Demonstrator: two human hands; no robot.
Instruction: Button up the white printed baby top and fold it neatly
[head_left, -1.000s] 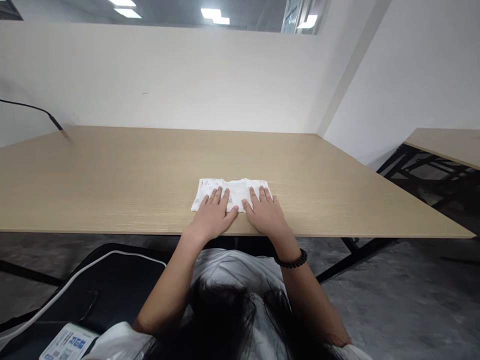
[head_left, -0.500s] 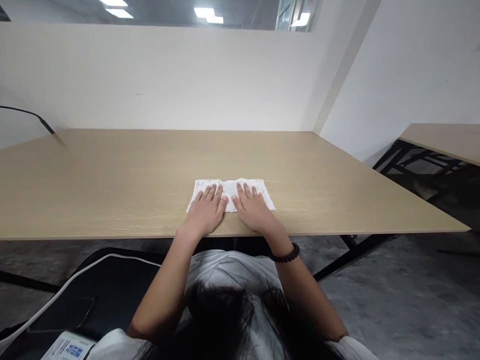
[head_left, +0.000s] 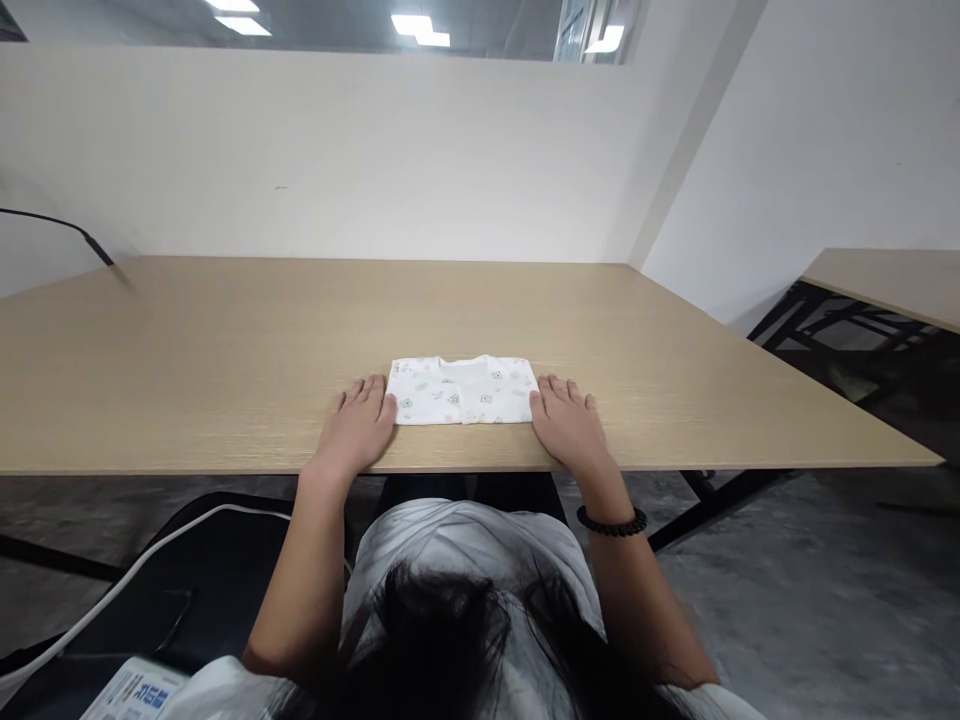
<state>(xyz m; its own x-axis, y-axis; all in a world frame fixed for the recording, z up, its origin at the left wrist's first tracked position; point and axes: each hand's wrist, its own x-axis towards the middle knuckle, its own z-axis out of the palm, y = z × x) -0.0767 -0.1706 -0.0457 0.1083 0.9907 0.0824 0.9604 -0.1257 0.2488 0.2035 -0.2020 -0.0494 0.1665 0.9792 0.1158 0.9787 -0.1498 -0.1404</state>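
Observation:
A small white baby shirt [head_left: 463, 393] with a pale printed pattern lies folded into a flat rectangle near the table's front edge. Its neckline faces away from me. My left hand [head_left: 358, 422] rests flat on the tabletop at the shirt's left side, the thumb touching or very near its edge. On the opposite side, my right hand [head_left: 570, 420] also lies flat, its thumb at the shirt's right edge. Both hands have their fingers stretched out and hold nothing.
The shirt is on a light wooden table [head_left: 225, 350] against a white wall [head_left: 360, 150]. A black cable [head_left: 97, 249] hangs at the back left. Another table [head_left: 892, 285] stands to the right. On my left are a black chair [head_left: 202, 580], a white cable [head_left: 142, 555] and a printed box [head_left: 139, 690].
My hands were lying on top of the shirt, close together. They have slid apart, left and right, to its two side edges, and the printed front now shows.

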